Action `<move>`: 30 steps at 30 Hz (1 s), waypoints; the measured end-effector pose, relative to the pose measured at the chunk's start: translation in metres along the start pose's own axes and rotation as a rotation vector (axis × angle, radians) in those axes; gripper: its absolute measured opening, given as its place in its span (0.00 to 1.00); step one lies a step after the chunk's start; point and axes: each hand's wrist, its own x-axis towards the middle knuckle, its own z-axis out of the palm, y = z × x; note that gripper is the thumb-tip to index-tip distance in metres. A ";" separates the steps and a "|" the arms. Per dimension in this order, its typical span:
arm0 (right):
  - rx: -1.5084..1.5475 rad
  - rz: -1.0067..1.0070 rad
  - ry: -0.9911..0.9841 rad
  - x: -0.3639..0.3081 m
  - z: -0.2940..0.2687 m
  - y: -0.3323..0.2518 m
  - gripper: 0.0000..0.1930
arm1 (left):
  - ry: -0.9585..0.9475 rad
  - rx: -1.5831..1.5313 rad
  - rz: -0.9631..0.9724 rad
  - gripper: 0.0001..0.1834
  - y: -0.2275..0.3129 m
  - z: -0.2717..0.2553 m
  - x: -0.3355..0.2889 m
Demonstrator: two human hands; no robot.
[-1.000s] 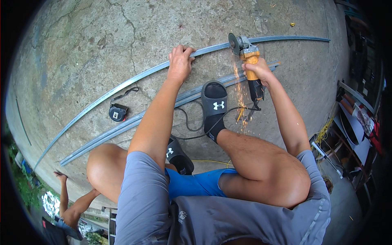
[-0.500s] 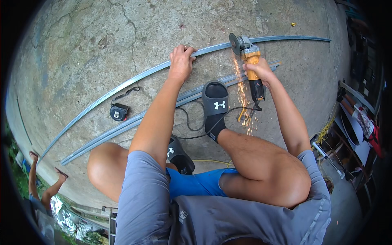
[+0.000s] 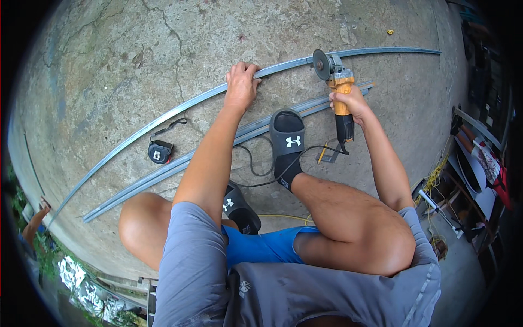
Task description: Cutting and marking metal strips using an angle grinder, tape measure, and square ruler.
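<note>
My right hand [image 3: 351,103] is closed round the body of a yellow and black angle grinder [image 3: 342,87]. Its cutting disc stands upright beside a long metal channel [image 3: 190,102] that lies across the concrete; no sparks show. A thin dark line crosses the channel just left of the disc. My left hand [image 3: 241,84] presses on the same channel, fingers wrapped over its edge. Nearer to me, more metal channels [image 3: 253,128] lie side by side, partly hidden under my left forearm and my right sandal [image 3: 287,131].
A tape measure [image 3: 160,152] with a wrist strap lies between the channels on the left. Near the grinder's black cord [image 3: 256,185] are a yellow pencil [image 3: 322,153] and a small flat square. Another person's foot [image 3: 44,205] shows at far left; clutter and a yellow cord [image 3: 433,173] lie right.
The sparks have stopped. The grinder has shifted slightly right and toward me, off the cut line. My left hand stays on the channel. The other person at far left has moved partly out of view.
</note>
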 end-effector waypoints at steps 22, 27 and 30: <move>0.128 -0.015 0.002 -0.014 -0.008 0.005 0.17 | -0.019 0.165 0.110 0.16 0.004 -0.014 0.011; 0.110 -0.016 0.007 -0.013 -0.010 0.007 0.17 | -0.097 0.146 0.120 0.15 0.004 -0.021 0.019; 0.106 -0.023 -0.004 -0.013 -0.009 0.007 0.17 | -0.116 0.148 0.107 0.15 0.002 -0.024 0.021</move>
